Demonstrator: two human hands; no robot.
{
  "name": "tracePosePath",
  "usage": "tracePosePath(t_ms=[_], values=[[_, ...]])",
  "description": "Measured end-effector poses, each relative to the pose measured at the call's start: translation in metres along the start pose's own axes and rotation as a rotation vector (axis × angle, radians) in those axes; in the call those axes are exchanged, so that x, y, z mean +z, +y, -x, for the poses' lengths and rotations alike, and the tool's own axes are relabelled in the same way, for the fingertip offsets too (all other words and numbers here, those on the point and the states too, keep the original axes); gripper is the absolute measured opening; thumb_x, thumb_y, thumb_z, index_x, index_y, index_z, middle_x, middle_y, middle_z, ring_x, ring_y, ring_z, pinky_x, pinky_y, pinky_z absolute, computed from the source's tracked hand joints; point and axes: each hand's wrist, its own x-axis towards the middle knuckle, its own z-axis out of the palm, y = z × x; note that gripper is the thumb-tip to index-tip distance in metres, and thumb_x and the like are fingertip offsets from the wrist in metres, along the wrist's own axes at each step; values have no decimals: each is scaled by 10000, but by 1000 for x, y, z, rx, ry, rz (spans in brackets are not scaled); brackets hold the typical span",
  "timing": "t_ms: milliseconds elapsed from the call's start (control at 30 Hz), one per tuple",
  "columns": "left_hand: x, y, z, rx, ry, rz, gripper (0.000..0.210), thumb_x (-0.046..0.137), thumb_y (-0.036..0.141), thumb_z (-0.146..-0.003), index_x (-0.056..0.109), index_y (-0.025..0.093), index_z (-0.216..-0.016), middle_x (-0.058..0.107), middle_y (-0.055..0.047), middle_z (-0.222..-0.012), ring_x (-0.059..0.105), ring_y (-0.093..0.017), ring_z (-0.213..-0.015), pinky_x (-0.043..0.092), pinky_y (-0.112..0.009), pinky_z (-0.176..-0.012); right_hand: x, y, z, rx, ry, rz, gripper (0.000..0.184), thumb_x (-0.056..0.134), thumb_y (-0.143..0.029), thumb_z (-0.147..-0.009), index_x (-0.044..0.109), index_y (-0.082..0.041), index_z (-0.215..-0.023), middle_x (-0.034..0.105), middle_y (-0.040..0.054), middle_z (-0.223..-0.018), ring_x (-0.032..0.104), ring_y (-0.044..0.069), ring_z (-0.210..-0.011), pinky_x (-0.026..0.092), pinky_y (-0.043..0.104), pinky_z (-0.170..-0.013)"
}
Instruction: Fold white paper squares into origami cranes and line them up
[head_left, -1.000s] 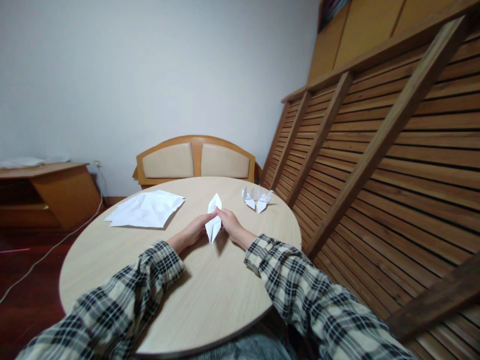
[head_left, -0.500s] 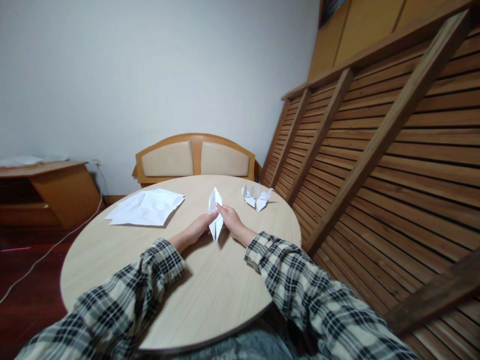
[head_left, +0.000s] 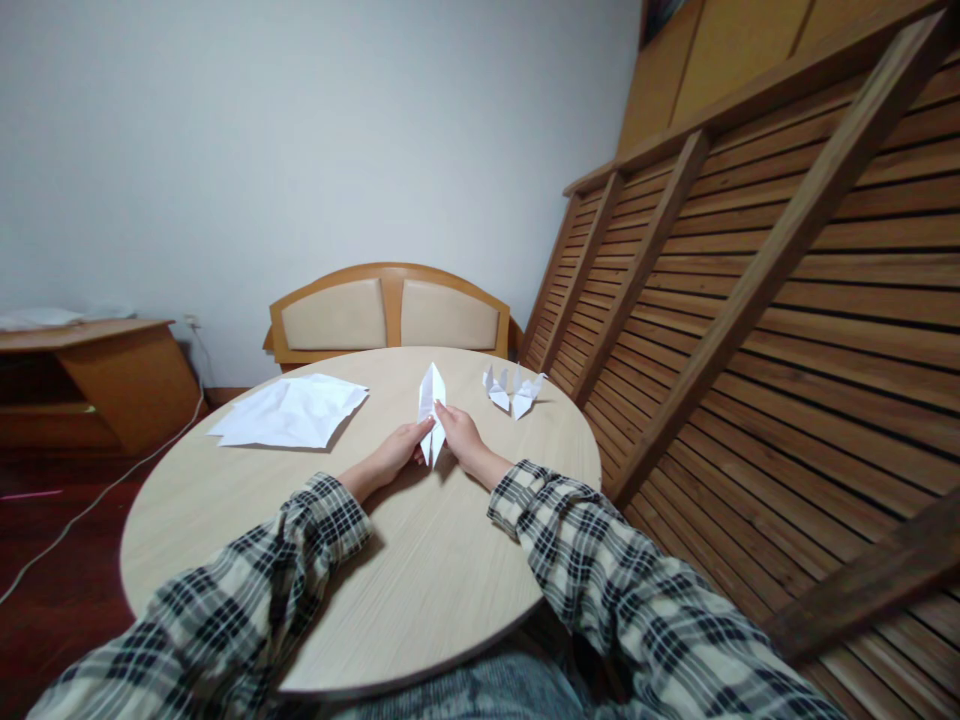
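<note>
Between my hands is a narrow, diamond-shaped piece of folded white paper [head_left: 431, 385], its long point facing away from me and its near end split into two slim points. My left hand [head_left: 397, 448] pinches its left edge, thumb on top and fingers curled beneath. From the other side, my right hand [head_left: 463, 437] grips the right edge, with the thumb on the paper's face. Both hands are just above the round table [head_left: 420, 580]. Some fingers are hidden under the paper.
Two folded white paper cranes [head_left: 525, 393] stand at the table's far right. Loose white sheets [head_left: 292, 412] lie at the left. Beyond the table is a headboard [head_left: 390, 312]; a slatted wooden frame [head_left: 720, 330] leans along the right, and a desk [head_left: 112, 380] stands left.
The folded paper has shifted slightly away from me and tilted, so its near points look shorter. My hands keep their hold on it in almost the same place.
</note>
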Motion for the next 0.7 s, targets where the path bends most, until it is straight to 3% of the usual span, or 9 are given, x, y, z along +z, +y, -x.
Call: tracePosePath(t_ms=[200, 433, 700], values=[[0, -2, -1, 66, 6, -69, 529, 513, 621, -843, 552, 178, -556, 500, 3, -475, 408, -116, -451, 294, -261, -468, 0, 0, 0, 32, -32, -10, 447, 594, -631, -795, 538, -194, -715, 539, -24, -551, 493, 132, -489, 401, 264, -493], [-3, -8, -5, 68, 81, 38, 509, 573, 639, -795, 553, 173, -591, 541, -1, -512, 456, -125, -484, 345, -263, -501, 5, -3, 5, 71, -106, 26, 411, 555, -585, -858, 573, -184, -770, 569, -15, -543, 513, 144, -476, 393, 259, -463], [-3, -8, -5, 49, -17, 27, 458, 649, 581, -778, 572, 167, -596, 543, 4, -509, 454, -109, -478, 355, -241, -498, 0, -1, 1, -27, -9, 87, 438, 539, -608, -850, 523, -196, -700, 534, -24, -529, 496, 136, -492, 370, 249, -482]])
